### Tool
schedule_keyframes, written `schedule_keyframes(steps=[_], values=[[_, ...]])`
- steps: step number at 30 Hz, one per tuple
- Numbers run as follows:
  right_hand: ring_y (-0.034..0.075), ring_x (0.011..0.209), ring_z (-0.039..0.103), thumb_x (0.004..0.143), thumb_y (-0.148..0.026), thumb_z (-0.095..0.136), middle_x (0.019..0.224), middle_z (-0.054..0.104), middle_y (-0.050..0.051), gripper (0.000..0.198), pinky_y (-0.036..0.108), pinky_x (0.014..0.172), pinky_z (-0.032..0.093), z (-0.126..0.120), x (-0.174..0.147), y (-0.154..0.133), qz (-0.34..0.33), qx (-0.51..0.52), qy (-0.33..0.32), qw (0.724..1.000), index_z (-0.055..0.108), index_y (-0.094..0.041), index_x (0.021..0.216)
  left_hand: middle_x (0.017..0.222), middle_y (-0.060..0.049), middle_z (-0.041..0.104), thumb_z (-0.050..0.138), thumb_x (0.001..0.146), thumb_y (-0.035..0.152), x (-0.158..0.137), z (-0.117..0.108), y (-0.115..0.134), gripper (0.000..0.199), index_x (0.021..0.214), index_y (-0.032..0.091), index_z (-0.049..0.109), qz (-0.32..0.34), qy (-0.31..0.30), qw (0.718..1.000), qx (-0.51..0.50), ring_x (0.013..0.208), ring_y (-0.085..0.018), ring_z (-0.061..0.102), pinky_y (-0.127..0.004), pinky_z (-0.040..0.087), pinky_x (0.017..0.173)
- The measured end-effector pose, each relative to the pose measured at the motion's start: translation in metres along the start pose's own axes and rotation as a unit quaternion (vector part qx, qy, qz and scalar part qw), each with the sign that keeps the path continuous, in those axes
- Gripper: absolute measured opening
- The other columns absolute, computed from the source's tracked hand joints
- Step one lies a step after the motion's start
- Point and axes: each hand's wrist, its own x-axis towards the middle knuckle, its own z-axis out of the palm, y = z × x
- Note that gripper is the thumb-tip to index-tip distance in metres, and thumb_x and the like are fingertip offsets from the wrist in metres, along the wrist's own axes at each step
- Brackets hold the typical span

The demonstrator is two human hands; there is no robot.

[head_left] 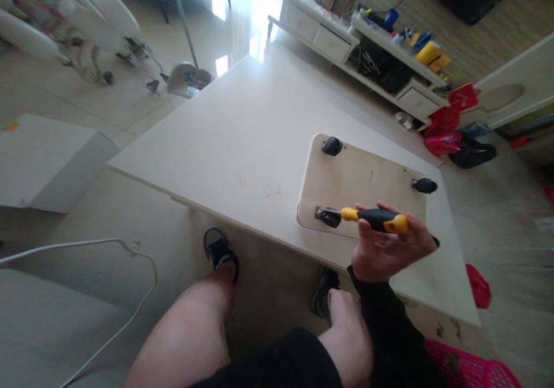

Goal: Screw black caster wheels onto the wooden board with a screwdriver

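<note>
My right hand (383, 252) is closed around the yellow-and-black handle of a screwdriver (381, 220), thumb on the near side. Its shaft points left, with the tip at the metal bracket of a black caster (331, 219). That caster sits at the near left corner of a cream board (363, 174) with rounded corners, lying wheels up. Two more casters, one at the far left (332, 146) and one at the far right (425, 186), show plainly. A dark bit beside my wrist may be another, mostly hidden by the hand. My left hand is out of the frame.
The board rests on a white table (242, 128), toward its right end. My legs are at the near edge. A pink basket (476, 368) stands low right, a white box (52, 163) left, a dustpan (188, 80) behind. A cluttered white cabinet (333, 41) lies beyond.
</note>
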Motion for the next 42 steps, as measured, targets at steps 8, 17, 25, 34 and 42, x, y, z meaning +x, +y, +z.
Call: schedule_keyframes(steps=[8, 17, 25, 34, 42], values=[[0.021, 0.111, 0.076, 0.074, -0.001, 0.084, 0.131, 0.062, 0.004, 0.084, 0.039, 0.076, 0.075, -0.002, -0.003, 0.0, -0.008, 0.014, -0.029, 0.999, 0.058, -0.036, 0.146, 0.129, -0.028, 0.077, 0.066, 0.092, 0.009, -0.014, -0.004, -0.005, 0.04, 0.129, 0.012, 0.081, 0.107, 0.034, 0.992, 0.064, 0.116, -0.048, 0.071, -0.06, 0.054, 0.089], [0.019, 0.121, 0.074, 0.079, 0.0, 0.082, 0.135, 0.063, 0.004, 0.083, 0.039, 0.088, 0.074, -0.005, -0.004, -0.001, -0.001, 0.027, -0.034, 0.999, 0.056, -0.036, 0.148, 0.129, -0.022, 0.079, 0.069, 0.091, 0.011, -0.001, -0.001, 0.01, 0.044, 0.134, 0.017, 0.08, 0.023, 0.008, 0.999, 0.041, 0.121, -0.042, 0.072, -0.052, 0.059, 0.092], [0.018, 0.121, 0.074, 0.079, 0.002, 0.082, 0.136, 0.064, 0.003, 0.084, 0.039, 0.09, 0.075, -0.005, -0.001, -0.002, -0.017, 0.03, -0.038, 0.999, 0.056, -0.036, 0.149, 0.127, -0.024, 0.078, 0.068, 0.093, 0.014, -0.012, 0.001, -0.001, 0.038, 0.128, 0.014, 0.082, 0.089, 0.053, 0.991, 0.088, 0.121, -0.044, 0.07, -0.053, 0.056, 0.092], [0.018, 0.121, 0.074, 0.082, -0.003, 0.082, 0.135, 0.064, 0.003, 0.08, 0.038, 0.087, 0.075, -0.002, -0.003, -0.006, 0.0, 0.024, -0.046, 0.999, 0.055, -0.037, 0.149, 0.135, -0.024, 0.075, 0.067, 0.092, 0.013, -0.01, 0.012, 0.003, 0.041, 0.131, 0.014, 0.081, 0.062, 0.041, 0.994, 0.075, 0.125, -0.045, 0.067, -0.055, 0.054, 0.096], [0.018, 0.122, 0.073, 0.082, -0.001, 0.082, 0.133, 0.064, 0.003, 0.08, 0.037, 0.088, 0.075, -0.003, -0.002, -0.007, 0.01, 0.032, -0.041, 0.999, 0.055, -0.036, 0.148, 0.12, -0.021, 0.081, 0.064, 0.09, 0.012, 0.01, 0.012, 0.011, 0.044, 0.13, 0.019, 0.082, 0.011, 0.008, 0.999, 0.042, 0.11, -0.041, 0.072, -0.05, 0.055, 0.087]])
